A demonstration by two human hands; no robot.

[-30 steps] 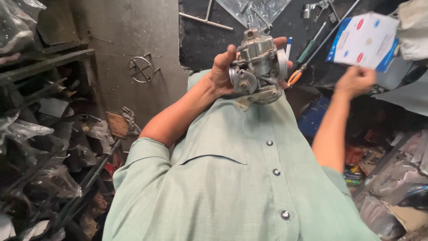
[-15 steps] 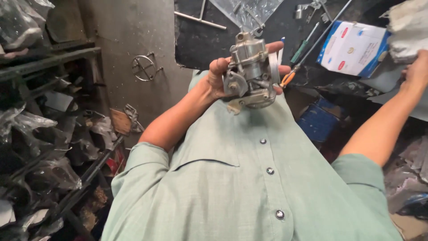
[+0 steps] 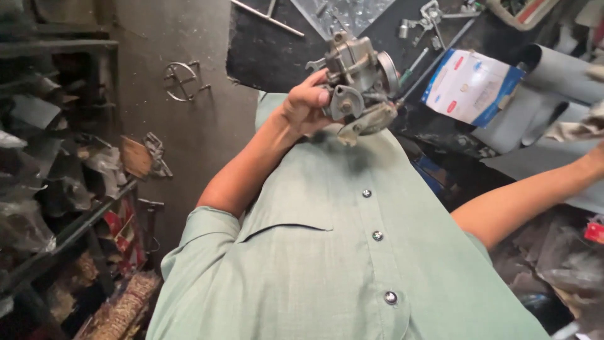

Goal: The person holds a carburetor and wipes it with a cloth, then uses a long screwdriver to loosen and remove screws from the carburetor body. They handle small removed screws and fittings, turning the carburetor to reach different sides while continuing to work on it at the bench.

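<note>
My left hand (image 3: 305,107) is raised in front of my green shirt (image 3: 352,252) and grips a grey metal carburetor (image 3: 358,82) by its side, fingers wrapped around the body. The carburetor is dirty, with a round cap facing right and a lever hanging below. My right arm stretches out to the right; only the wrist and the base of my right hand (image 3: 594,162) show at the frame's edge, just below a crumpled dirty cloth (image 3: 576,129). The fingers are cut off by the edge.
A white and blue packet (image 3: 469,85) and grey rolled sheets (image 3: 560,75) lie to the right. Screwdrivers (image 3: 412,66) and small metal tools (image 3: 428,16) rest on a dark surface (image 3: 270,50) ahead. Cluttered shelves (image 3: 69,233) with bagged parts stand at left.
My right hand has swung away from the white and blue packet, out to the right edge. My left hand still holds the carburetor, now a little closer and tilted.
</note>
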